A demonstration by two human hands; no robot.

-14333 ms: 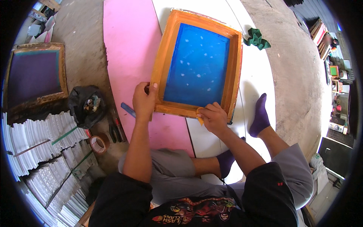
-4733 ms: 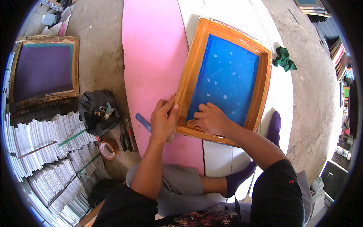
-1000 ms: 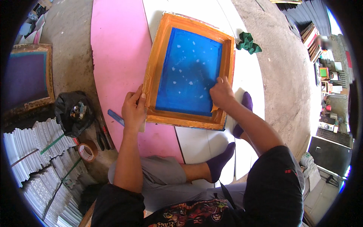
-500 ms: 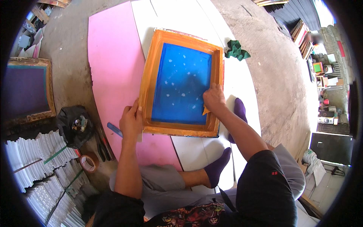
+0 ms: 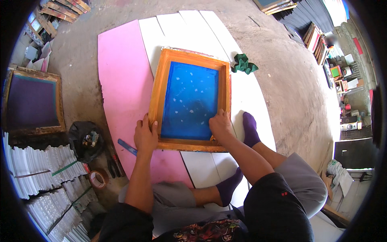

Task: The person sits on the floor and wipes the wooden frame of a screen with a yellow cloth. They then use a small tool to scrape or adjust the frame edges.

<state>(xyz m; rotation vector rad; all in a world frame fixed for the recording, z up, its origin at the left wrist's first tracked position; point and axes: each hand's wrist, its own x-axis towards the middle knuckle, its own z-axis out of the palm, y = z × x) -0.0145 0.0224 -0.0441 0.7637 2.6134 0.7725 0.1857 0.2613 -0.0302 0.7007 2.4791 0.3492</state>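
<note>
A wooden screen-printing frame (image 5: 158, 101) with blue mesh (image 5: 189, 107) lies before me on pink and white boards. Pale patches dot the mesh. My left hand (image 5: 146, 132) grips the frame's left side close to its near corner, fingers over the rim. Inside the frame, at the lower right of the mesh, my right hand (image 5: 220, 126) is closed on a small orange piece (image 5: 212, 138). Most of that piece is hidden, so cloth or scraper I cannot tell. A blue strip-like tool (image 5: 127, 147) lies left of my left wrist.
A crumpled green cloth (image 5: 244, 64) lies beyond the frame's far right corner. To the left are a purple-meshed screen (image 5: 32, 103), a black plastic bag (image 5: 85, 141), a tape roll (image 5: 98, 178) and bundled white stacks (image 5: 38, 165). My socked feet rest on the boards (image 5: 121, 68).
My right hand has slid toward me along the mesh's right side, and less of the orange piece shows. My left hand still grips the frame. The whole view has shifted slightly.
</note>
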